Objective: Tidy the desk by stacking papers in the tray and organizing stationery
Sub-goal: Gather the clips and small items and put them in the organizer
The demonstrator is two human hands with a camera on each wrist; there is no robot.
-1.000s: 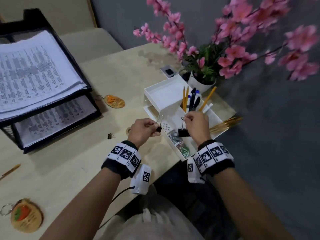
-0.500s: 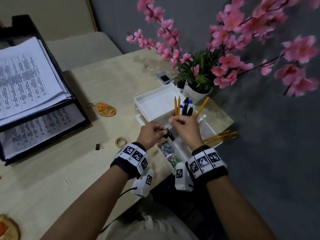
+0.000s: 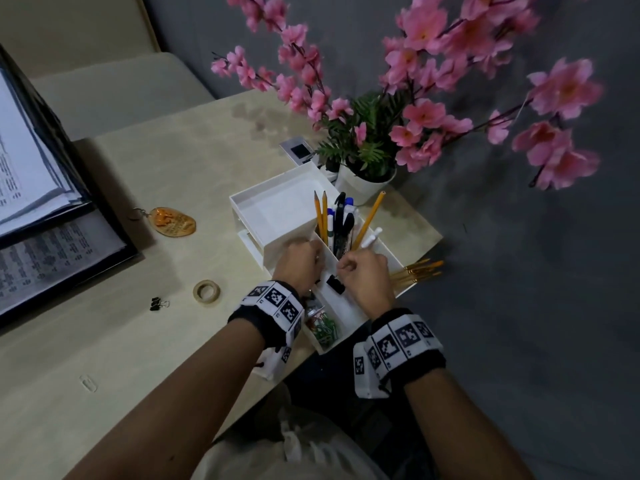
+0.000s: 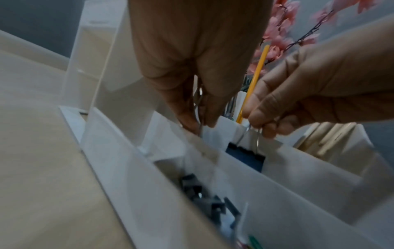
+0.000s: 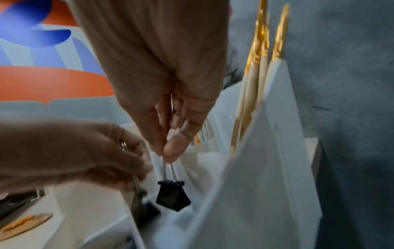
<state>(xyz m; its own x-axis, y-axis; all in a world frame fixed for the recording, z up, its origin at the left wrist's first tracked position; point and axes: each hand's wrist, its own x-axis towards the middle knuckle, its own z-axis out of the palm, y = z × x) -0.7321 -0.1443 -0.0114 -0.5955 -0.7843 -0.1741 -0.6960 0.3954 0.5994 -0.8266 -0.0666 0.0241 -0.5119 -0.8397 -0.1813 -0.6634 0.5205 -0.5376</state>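
A white desk organiser stands near the desk's right edge. My right hand pinches the wire handles of a black binder clip, which hangs inside a front compartment. My left hand is close beside it over the neighbouring compartment and pinches the wire handle of a smaller clip, whose body is mostly hidden behind the divider. In the left wrist view the left hand's fingertips reach the divider's edge, and the right hand's clip shows beyond it.
Pencils and pens stand upright just behind my hands, and gold pens lie at the right. Coloured paper clips fill the nearest compartment. On the desk lie a tape roll, a small binder clip, a paper clip and an orange keychain. A black paper tray stands at the left, a flower pot behind.
Both hands have moved forward and down over the organiser with their clips, and the right hand's clip now hangs inside a compartment. The head view has shifted right.
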